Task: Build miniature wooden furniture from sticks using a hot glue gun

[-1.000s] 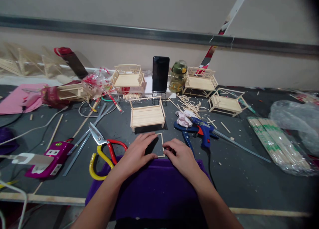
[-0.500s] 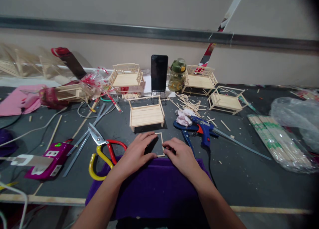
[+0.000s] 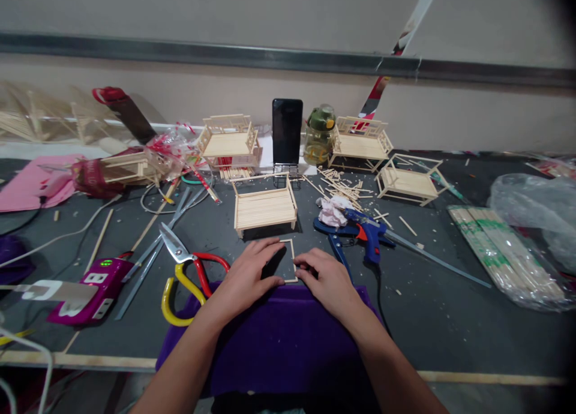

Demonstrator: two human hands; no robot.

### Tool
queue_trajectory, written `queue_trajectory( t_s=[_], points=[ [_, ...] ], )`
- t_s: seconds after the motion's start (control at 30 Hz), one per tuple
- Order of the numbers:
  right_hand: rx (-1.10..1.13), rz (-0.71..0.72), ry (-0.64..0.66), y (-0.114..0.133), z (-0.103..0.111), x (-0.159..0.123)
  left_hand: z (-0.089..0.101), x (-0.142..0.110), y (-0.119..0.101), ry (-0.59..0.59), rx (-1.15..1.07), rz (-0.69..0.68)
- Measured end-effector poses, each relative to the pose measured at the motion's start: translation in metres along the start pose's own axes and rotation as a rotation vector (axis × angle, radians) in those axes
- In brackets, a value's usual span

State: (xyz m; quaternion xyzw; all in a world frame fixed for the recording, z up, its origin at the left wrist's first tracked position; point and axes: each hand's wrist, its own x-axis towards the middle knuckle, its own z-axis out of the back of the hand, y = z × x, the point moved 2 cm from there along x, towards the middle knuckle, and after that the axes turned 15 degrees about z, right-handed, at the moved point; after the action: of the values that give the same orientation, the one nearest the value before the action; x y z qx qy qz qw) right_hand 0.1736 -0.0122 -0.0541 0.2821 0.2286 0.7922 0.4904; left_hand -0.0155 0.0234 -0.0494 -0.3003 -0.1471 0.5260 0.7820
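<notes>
A small rectangular frame of thin wooden sticks (image 3: pixel 293 261) lies flat on the dark table, its left side hidden under my left hand (image 3: pixel 249 273). That hand holds the frame, its fingers on the upper stick and its thumb on the lower one. My right hand (image 3: pixel 326 282) has curled fingers, with thumb and index pinching the frame's right-hand stick near its lower corner. Just beyond stands a miniature wooden bed (image 3: pixel 265 210) made of sticks. Scissors (image 3: pixel 180 258) with red and yellow handles lie left of my left hand. A blue glue gun (image 3: pixel 371 237) rests to the right.
More miniature stick furniture (image 3: pixel 360 147) stands at the back, near a phone (image 3: pixel 287 132) on a stand and a green-lidded bottle (image 3: pixel 320 135). Cut sticks (image 3: pixel 344 186) are scattered behind the glue gun. A purple power strip (image 3: pixel 96 291) sits left; bagged sticks (image 3: pixel 504 255) lie right. Purple cloth (image 3: pixel 288 336) covers the near edge.
Both hands and the stick frame stay almost in place. The whole view has shifted very slightly.
</notes>
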Motion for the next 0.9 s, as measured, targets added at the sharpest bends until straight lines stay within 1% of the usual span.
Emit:
queue_trajectory(
  t_s=[0.17,0.37,0.73,0.9],
  points=[
    [-0.003,0.002,-0.002,-0.0010,-0.0012,-0.0001,-0.0005,0.0003,0.0002,-0.001,0.000,0.003],
    [0.025,-0.020,0.006,-0.0006,0.0008,0.0005,0.0002,-0.0002,0.0008,0.005,-0.068,0.028],
    [0.004,-0.015,0.006,-0.0019,-0.0019,0.0000,-0.0006,-0.0004,0.0012,0.017,-0.032,0.038],
    [0.016,-0.018,0.001,-0.0006,-0.0010,-0.0002,-0.0001,-0.0002,0.0021,0.017,-0.070,0.040]
  ],
)
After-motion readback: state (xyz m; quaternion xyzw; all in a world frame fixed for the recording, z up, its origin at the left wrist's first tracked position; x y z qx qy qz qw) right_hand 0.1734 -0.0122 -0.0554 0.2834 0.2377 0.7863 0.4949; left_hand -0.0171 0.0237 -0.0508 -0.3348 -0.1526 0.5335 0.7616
